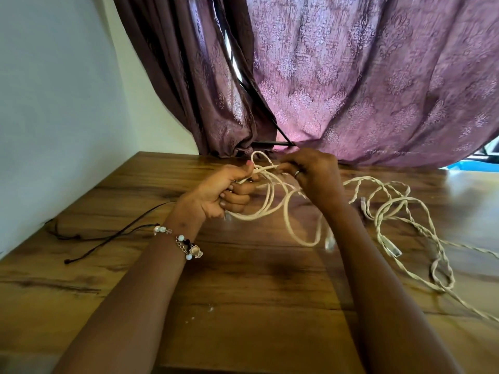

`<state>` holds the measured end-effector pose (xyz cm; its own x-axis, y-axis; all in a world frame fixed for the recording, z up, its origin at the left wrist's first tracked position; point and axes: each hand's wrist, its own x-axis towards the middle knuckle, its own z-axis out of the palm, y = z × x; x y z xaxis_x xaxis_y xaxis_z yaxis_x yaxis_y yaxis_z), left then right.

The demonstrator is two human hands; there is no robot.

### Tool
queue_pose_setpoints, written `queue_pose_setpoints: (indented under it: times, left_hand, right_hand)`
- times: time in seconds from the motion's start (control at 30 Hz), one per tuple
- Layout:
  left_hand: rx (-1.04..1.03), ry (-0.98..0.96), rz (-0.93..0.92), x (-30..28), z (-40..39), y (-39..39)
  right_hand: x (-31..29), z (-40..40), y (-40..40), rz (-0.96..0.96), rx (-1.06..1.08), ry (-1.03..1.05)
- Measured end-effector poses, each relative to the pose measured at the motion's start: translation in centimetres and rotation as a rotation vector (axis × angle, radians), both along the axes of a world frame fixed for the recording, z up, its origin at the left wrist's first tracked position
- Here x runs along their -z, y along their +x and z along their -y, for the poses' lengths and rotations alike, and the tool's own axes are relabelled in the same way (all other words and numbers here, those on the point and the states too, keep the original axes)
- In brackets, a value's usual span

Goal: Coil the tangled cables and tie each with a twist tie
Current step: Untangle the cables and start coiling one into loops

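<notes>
— Cream cable (pixel 272 211) is gathered in loops above the wooden tabletop (pixel 243 306); why is it held like that?

— The bundle is gripped by the left hand (pixel 224 193), fingers curled round it, so the finished turns are kept from springing apart. A strand at the top is pinched by the right hand (pixel 310 174), apparently so the next loop can be fed in.

— And the rest?

— A twisted, tangled length (pixel 399 209) is left sprawled to the right, with 2 plugs (pixel 388 245) seen among it. A thin dark cord (pixel 108 236) lies at the left, possibly meant as a tie.

— Is room left for moving?

— Bare wood is seen in front. The wall (pixel 54 103) at the left and the purple curtain (pixel 351 76) behind are close, so slack is probably best drawn from the right.
</notes>
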<state>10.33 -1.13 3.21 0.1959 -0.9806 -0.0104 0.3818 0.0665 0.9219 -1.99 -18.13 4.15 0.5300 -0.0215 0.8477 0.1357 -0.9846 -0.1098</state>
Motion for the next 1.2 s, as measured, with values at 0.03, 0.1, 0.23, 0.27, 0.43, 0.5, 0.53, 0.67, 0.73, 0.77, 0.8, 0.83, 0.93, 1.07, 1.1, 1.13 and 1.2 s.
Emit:
queue_pose_setpoints:
  times: [0.03,0.1,0.23,0.27,0.43,0.5,0.53,0.67,0.73,0.77,0.8,0.83,0.93,1.07,1.1,1.13,1.2]
  left_hand:
    - [0.018,-0.034,-0.033,-0.2,-0.4,0.4]
    - [0.137,-0.147,-0.163,-0.5,-1.3,1.6]
    - [0.346,-0.396,-0.446,-0.2,-1.9,4.2]
    - [0.299,-0.423,-0.475,0.0,-1.8,4.6]
    - [-0.284,-0.530,-0.545,0.3,-1.6,4.2]
    - [-0.457,-0.560,-0.541,-0.1,-1.1,3.6]
    - [-0.531,-0.559,-0.511,-0.3,-0.9,3.4]
    - [-0.753,-0.523,-0.374,-0.6,-0.4,3.1]
    - [-0.785,-0.516,-0.384,-0.5,-0.6,3.5]
    - [-0.788,-0.520,-0.405,-0.4,-0.8,3.9]
    - [-0.787,-0.527,-0.427,-0.3,-1.1,4.2]
    - [-0.785,-0.532,-0.446,-0.1,-1.3,4.5]
    - [-0.755,-0.546,-0.495,0.2,-1.5,5.0]
    - [-0.826,-0.515,-0.506,-0.2,-1.3,4.5]
    - [-0.841,-0.501,-0.508,-0.2,-1.3,4.4]
    - [-0.848,-0.488,-0.512,-0.3,-1.3,4.3]
    - [-0.833,-0.478,-0.550,-0.3,-1.1,4.3]
  right_hand:
    - [0.1,0.6,-0.2,0.000,0.015,0.027]
    - [0.6,2.2,-0.5,-0.023,0.060,0.075]
    - [2.2,3.6,-0.8,-0.101,0.139,0.129]
    - [2.5,3.5,-0.8,-0.114,0.151,0.087]
    - [2.5,1.9,0.1,-0.258,0.279,-0.093]
    - [2.1,0.4,0.8,-0.455,0.361,-0.346]
    - [2.1,-0.6,1.2,-0.584,0.383,-0.459]
    - [2.0,-3.6,1.9,-0.771,0.148,-0.263]
    - [2.2,-4.2,1.9,-0.694,-0.082,0.055]
    - [2.1,-4.3,1.8,-0.661,-0.170,0.162]
    - [2.0,-3.9,1.6,-0.661,-0.227,0.220]
    - [1.8,-3.6,1.4,-0.707,-0.248,0.200]
    - [1.4,-3.4,0.5,-0.911,-0.330,0.193]
    - [0.5,-3.2,-0.5,-0.778,-0.565,0.537]
    - [0.3,-2.8,-0.5,-0.686,-0.593,0.562]
    - [0.0,-2.6,-0.5,-0.605,-0.617,0.560]
    - [-0.1,-2.4,-0.4,-0.504,-0.657,0.580]
